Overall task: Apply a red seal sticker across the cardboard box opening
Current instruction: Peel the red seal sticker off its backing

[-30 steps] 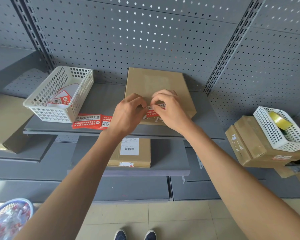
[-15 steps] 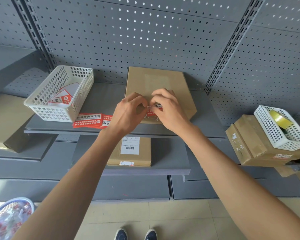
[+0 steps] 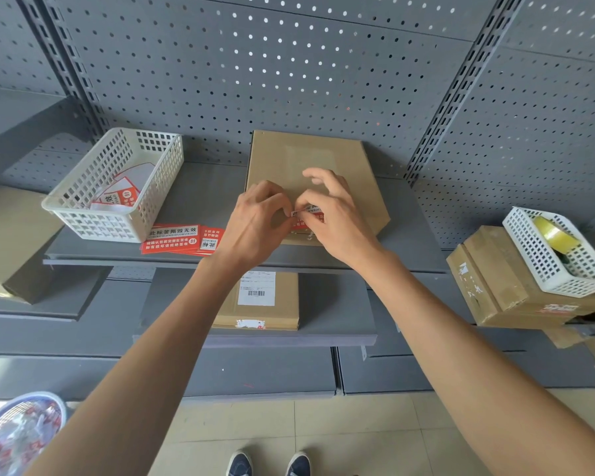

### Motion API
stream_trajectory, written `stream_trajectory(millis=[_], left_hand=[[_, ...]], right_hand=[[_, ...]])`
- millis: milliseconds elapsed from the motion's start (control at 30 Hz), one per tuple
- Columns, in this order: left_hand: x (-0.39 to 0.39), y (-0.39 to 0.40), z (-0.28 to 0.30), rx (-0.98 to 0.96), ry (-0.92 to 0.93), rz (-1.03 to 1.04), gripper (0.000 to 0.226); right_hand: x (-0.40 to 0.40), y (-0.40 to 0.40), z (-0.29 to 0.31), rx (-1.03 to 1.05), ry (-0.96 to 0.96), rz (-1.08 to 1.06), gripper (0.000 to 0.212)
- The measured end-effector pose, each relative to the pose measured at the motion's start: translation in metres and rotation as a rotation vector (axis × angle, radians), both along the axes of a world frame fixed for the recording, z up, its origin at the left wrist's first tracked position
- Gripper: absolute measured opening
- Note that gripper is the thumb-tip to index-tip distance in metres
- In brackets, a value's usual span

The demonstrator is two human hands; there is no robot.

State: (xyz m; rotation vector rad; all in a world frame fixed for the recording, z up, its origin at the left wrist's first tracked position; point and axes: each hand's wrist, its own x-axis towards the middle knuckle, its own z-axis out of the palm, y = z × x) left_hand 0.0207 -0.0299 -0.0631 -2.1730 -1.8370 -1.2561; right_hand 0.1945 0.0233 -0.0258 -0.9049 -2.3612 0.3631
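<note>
A flat cardboard box lies on the grey upper shelf, its near end toward me. Over that near end both hands meet on one red seal sticker with white print. My left hand pinches the sticker's left edge. On the right side, my right hand holds it with thumb and forefinger while the other fingers are lifted and spread. The hands hide most of the sticker and the box's opening.
A small stack of red seal stickers lies on the shelf left of the box, beside a white basket of used backings. Another cardboard box sits on the lower shelf. Boxes and a basket with a tape roll are at right.
My right hand's outer fingers have lifted and spread off the box. The sticker shows less red between my fingers than before. Both hands stay over the box's near end.
</note>
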Motion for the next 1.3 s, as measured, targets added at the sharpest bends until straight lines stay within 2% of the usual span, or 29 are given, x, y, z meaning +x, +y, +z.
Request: stream_trajectory(millis=[133, 267, 433, 667, 833, 967, 1300], left_hand=[[-0.001, 0.001, -0.001, -0.002, -0.018, -0.006, 0.010], [-0.001, 0.002, -0.001, -0.012, -0.035, -0.011, 0.009], [-0.002, 0.002, -0.001, -0.016, -0.040, -0.015, 0.008], [0.001, -0.002, -0.003, -0.001, -0.043, -0.010, 0.010], [0.004, -0.004, -0.008, 0.037, -0.016, 0.009, 0.020], [0.003, -0.004, -0.016, 0.053, 0.041, 0.009, 0.016], [0.003, -0.004, -0.016, 0.038, 0.015, 0.001, 0.013]], right_hand=[[0.001, 0.000, 0.001, 0.009, 0.000, 0.026, 0.008], [0.002, 0.003, 0.006, 0.001, 0.007, -0.002, 0.025], [0.003, 0.008, 0.000, 0.022, -0.060, 0.026, 0.010], [0.001, 0.009, -0.002, -0.012, -0.037, 0.023, 0.014], [0.002, 0.010, -0.004, -0.022, -0.019, 0.030, 0.014], [0.002, 0.009, -0.005, -0.027, -0.006, 0.039, 0.014], [0.003, 0.009, -0.005, -0.032, -0.011, 0.047, 0.015]])
